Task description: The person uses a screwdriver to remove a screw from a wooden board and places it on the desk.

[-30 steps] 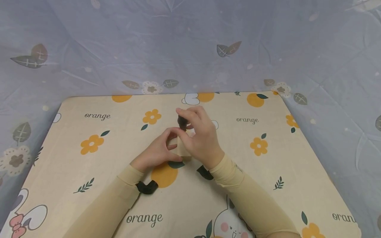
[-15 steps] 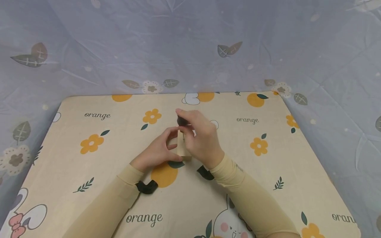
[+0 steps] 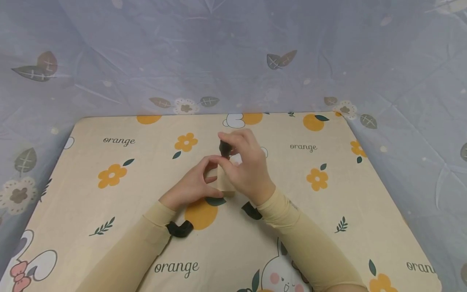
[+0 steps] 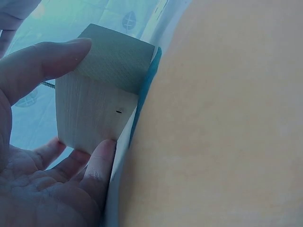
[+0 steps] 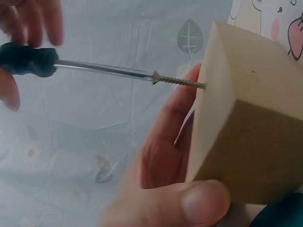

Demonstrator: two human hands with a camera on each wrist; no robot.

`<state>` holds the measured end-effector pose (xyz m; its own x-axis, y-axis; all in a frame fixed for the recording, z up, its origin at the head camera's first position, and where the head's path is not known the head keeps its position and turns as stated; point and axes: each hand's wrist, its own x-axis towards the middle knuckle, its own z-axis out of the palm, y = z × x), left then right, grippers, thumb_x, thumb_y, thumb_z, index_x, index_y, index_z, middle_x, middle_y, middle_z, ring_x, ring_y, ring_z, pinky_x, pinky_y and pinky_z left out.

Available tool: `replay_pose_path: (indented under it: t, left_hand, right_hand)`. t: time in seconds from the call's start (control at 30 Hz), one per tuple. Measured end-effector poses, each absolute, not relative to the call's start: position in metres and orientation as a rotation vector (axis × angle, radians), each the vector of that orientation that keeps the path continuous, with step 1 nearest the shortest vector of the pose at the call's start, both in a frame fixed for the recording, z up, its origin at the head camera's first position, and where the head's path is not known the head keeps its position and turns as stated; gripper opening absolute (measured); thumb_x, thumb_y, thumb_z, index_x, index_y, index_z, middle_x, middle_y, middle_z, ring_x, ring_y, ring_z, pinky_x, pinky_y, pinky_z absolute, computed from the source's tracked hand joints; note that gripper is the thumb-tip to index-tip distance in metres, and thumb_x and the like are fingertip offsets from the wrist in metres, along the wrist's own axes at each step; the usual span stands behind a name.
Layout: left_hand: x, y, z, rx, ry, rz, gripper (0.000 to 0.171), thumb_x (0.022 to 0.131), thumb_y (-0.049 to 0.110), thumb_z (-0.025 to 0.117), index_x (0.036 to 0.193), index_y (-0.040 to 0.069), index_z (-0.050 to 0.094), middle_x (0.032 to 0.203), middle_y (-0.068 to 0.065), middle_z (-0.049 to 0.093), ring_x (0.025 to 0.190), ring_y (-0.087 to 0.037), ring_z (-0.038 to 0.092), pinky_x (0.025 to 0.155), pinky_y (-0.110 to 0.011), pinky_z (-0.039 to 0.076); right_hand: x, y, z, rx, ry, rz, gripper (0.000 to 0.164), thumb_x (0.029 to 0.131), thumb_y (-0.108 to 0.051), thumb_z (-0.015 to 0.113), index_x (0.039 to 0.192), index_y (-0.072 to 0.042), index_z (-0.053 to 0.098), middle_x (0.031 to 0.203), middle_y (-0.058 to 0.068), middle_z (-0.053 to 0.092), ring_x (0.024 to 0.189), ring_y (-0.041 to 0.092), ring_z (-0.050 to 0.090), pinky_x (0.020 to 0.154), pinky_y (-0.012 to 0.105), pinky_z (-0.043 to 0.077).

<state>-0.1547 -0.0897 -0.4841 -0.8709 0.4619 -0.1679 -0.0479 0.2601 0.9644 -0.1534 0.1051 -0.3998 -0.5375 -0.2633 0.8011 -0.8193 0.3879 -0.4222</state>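
Observation:
A pale wooden block [image 3: 225, 184] sits on the table in the middle of the head view. My left hand [image 3: 193, 182] holds it from the side, thumb on one face and fingers on the opposite one, as the left wrist view shows on the block [image 4: 97, 111]. Over the block, the fingers and thumb of my right hand [image 3: 251, 170] are around the dark handle of a screwdriver [image 5: 102, 68]. In the right wrist view its tip meets the head of a screw [image 5: 180, 82], whose point stands in the block's top face. Most of the thread shows outside the wood.
The table is covered by a cream cloth [image 3: 138, 219] printed with oranges, flowers and rabbits. A grey-blue patterned curtain [image 3: 233, 61] rises behind it and along both sides. Black straps [image 3: 180, 230] show beside both wrists.
My right hand's fingers have turned and shifted slightly about the screwdriver handle, lowering and then rising again. The left hand and the block stay in place.

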Motion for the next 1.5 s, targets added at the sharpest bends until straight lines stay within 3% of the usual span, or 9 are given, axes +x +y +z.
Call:
replay_pose_path:
  t: [0.2,0.47,0.6,0.77,0.93,1.03,1.2,1.37,1.5]
  left_hand:
    - [-0.1541,-0.0884,-0.4838,0.374,2.115,1.648,0.102,0.078,0.006,0.094,0.161,0.026,0.037,0.164,0.003,0.043,0.155,-0.018,0.046,0.119,-0.036,0.053]
    - [-0.1548,-0.0878,-0.4847,0.356,2.114,1.641,0.103,0.078,0.006,0.094,0.161,0.023,0.036,0.166,-0.001,0.043,0.153,-0.022,0.051,0.116,-0.035,0.055]
    - [-0.1545,-0.0884,-0.4851,0.354,2.113,1.642,0.1,0.079,0.006,0.094,0.16,0.024,0.038,0.164,0.002,0.045,0.152,-0.02,0.051,0.117,-0.036,0.054]
    - [-0.1538,-0.09,-0.4852,0.352,2.117,1.638,0.098,0.078,0.006,0.093,0.158,0.024,0.039,0.163,0.002,0.046,0.153,-0.02,0.05,0.117,-0.036,0.054]
    - [-0.154,-0.0901,-0.4854,0.36,2.112,1.647,0.103,0.078,0.006,0.094,0.162,0.023,0.036,0.165,0.002,0.044,0.154,-0.019,0.047,0.119,-0.036,0.053]
    - [-0.1543,-0.0896,-0.485,0.366,2.105,1.652,0.105,0.078,0.007,0.095,0.163,0.023,0.035,0.166,0.002,0.043,0.155,-0.019,0.047,0.119,-0.036,0.053]
    - [-0.1543,-0.0891,-0.4844,0.348,2.099,1.642,0.105,0.077,0.011,0.095,0.163,0.024,0.035,0.167,0.001,0.041,0.153,-0.021,0.051,0.117,-0.035,0.054]
    - [-0.1547,-0.0891,-0.4847,0.351,2.083,1.652,0.105,0.077,0.01,0.095,0.162,0.025,0.035,0.168,0.001,0.041,0.151,-0.022,0.054,0.116,-0.034,0.055]
    - [-0.1548,-0.0896,-0.4841,0.369,2.091,1.662,0.102,0.078,0.009,0.095,0.16,0.024,0.036,0.165,0.003,0.043,0.151,-0.02,0.052,0.118,-0.034,0.054]
  right_hand:
    - [-0.1515,0.1041,-0.4026,0.921,-1.933,1.09,0.036,0.089,0.006,0.082,0.124,0.001,0.072,0.103,0.016,0.071,0.087,0.024,0.075,0.08,0.027,0.069]
    - [-0.1487,0.1031,-0.4012,0.948,-2.032,1.075,0.037,0.098,0.011,0.065,0.135,0.005,0.066,0.128,0.019,0.075,0.109,0.028,0.076,0.098,0.032,0.067]
    - [-0.1506,0.1033,-0.4014,0.916,-2.057,1.112,0.044,0.096,0.003,0.074,0.139,0.003,0.062,0.132,0.019,0.069,0.109,0.027,0.072,0.09,0.032,0.069]
    - [-0.1538,0.1035,-0.4036,0.856,-2.031,1.073,0.055,0.088,-0.01,0.089,0.136,-0.001,0.064,0.119,0.018,0.064,0.103,0.027,0.067,0.078,0.033,0.068]
    - [-0.1533,0.1028,-0.4059,0.829,-1.946,1.052,0.043,0.087,-0.002,0.087,0.127,-0.001,0.07,0.097,0.016,0.064,0.087,0.025,0.068,0.074,0.029,0.069]
    - [-0.1523,0.1024,-0.4064,0.836,-1.923,1.052,0.038,0.088,0.004,0.083,0.125,0.0,0.072,0.093,0.015,0.067,0.085,0.025,0.071,0.075,0.028,0.069]
    - [-0.1503,0.1018,-0.4038,0.891,-1.954,1.047,0.036,0.092,0.013,0.072,0.127,0.003,0.072,0.11,0.018,0.076,0.097,0.027,0.076,0.087,0.03,0.069]
    - [-0.1486,0.101,-0.4019,0.939,-2.012,1.026,0.037,0.096,0.015,0.063,0.131,0.005,0.067,0.124,0.02,0.076,0.108,0.029,0.077,0.097,0.033,0.067]
    - [-0.1503,0.1011,-0.401,0.933,-2.054,1.052,0.043,0.096,0.005,0.072,0.137,0.004,0.062,0.131,0.02,0.07,0.113,0.029,0.073,0.094,0.033,0.068]
